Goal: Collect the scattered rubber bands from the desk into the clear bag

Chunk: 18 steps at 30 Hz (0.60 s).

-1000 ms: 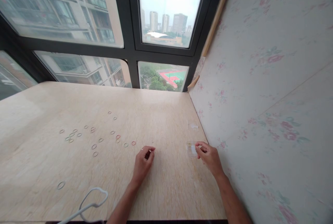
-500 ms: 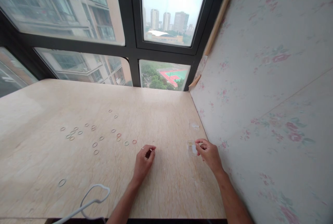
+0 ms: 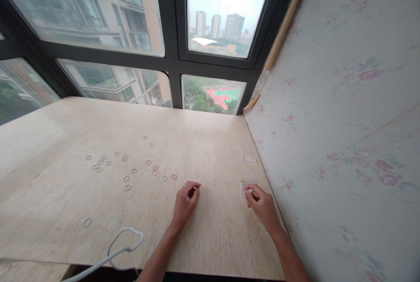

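My left hand rests on the pale tabletop with its fingers curled and thumb and forefinger pinched together. Whatever lies in that pinch, if anything, is too small to make out. My right hand is also pinched, its fingertips over the near part of a small clear box. Something small and yellowish shows inside the box, and the hand hides part of it. What the right fingertips hold cannot be made out. Left of my left hand lie several thin rings, among them a red ring closest to it and a greenish ring.
A clear plastic piece lies beyond the box, near the flowered wall on the right. A white cable loops over the front edge. One ring lies apart at front left. Dark-framed windows stand behind.
My right hand has moved slightly left and toward me, over the near side of the clear box. My left hand keeps its pinch in about the same place. The view has shifted a little.
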Each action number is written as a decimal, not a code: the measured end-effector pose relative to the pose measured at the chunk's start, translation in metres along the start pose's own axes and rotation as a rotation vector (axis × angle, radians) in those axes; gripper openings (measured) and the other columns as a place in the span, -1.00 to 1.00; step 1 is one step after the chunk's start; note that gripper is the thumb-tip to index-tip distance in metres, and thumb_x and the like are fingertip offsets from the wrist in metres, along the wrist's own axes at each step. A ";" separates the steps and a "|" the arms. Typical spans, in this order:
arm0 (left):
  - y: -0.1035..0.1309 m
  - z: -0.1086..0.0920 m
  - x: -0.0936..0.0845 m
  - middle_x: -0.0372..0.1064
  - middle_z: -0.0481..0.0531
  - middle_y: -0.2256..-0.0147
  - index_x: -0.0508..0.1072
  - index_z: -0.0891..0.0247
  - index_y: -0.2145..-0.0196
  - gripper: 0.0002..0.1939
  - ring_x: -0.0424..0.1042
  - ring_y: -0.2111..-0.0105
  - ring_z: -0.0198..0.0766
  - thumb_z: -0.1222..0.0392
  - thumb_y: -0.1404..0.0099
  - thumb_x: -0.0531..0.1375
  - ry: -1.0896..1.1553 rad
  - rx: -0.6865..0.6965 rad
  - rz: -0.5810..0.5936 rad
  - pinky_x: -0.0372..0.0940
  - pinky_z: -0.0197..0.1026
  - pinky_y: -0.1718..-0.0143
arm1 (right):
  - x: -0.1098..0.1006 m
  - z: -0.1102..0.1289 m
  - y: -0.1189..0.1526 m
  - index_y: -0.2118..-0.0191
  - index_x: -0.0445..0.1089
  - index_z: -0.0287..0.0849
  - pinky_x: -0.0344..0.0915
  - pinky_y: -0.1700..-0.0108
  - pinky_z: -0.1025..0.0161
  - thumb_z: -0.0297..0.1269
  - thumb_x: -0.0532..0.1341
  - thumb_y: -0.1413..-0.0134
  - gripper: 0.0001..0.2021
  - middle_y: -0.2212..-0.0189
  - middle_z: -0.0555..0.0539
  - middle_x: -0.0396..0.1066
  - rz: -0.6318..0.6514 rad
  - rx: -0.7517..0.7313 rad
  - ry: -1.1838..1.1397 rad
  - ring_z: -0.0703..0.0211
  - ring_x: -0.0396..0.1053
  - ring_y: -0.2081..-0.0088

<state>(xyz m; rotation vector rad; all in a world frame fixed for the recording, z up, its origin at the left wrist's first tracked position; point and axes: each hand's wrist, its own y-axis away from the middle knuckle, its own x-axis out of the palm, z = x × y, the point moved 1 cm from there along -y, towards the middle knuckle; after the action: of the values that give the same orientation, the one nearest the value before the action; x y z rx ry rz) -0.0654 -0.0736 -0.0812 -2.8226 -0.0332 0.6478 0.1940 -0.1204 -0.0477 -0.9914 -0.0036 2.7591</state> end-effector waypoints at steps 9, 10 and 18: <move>-0.004 0.012 -0.025 0.46 0.03 0.40 0.47 0.26 0.33 -0.82 0.41 0.46 -0.30 0.19 -0.23 0.09 0.113 -0.083 -0.020 0.29 -0.30 0.44 | 0.054 -0.006 0.053 0.34 0.48 -0.10 0.29 0.43 0.31 -0.05 0.05 -0.17 -0.67 0.56 -0.05 0.47 0.053 -0.234 0.208 0.15 0.42 0.53; -0.007 0.017 -0.035 0.47 0.04 0.38 0.47 0.25 0.33 -0.82 0.41 0.46 -0.30 0.18 -0.23 0.09 0.073 -0.094 -0.066 0.30 -0.29 0.44 | 0.054 -0.007 0.052 0.35 0.49 -0.10 0.30 0.45 0.32 -0.02 0.03 -0.17 -0.64 0.57 -0.05 0.47 0.050 -0.227 0.209 0.16 0.41 0.54; -0.037 0.054 -0.123 0.45 0.08 0.25 0.49 0.26 0.18 -0.75 0.43 0.37 -0.21 0.27 -0.21 0.10 -0.545 -0.254 -0.205 0.29 -0.18 0.25 | 0.053 -0.008 0.044 0.36 0.50 -0.08 0.27 0.52 0.32 0.04 0.01 -0.14 -0.59 0.58 -0.06 0.48 0.033 -0.218 0.242 0.14 0.43 0.57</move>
<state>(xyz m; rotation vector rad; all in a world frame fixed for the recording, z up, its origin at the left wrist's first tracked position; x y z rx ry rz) -0.1980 -0.0350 -0.0670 -2.7187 -0.5260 1.4206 0.1502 -0.1537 -0.0901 -1.3871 -0.2576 2.6911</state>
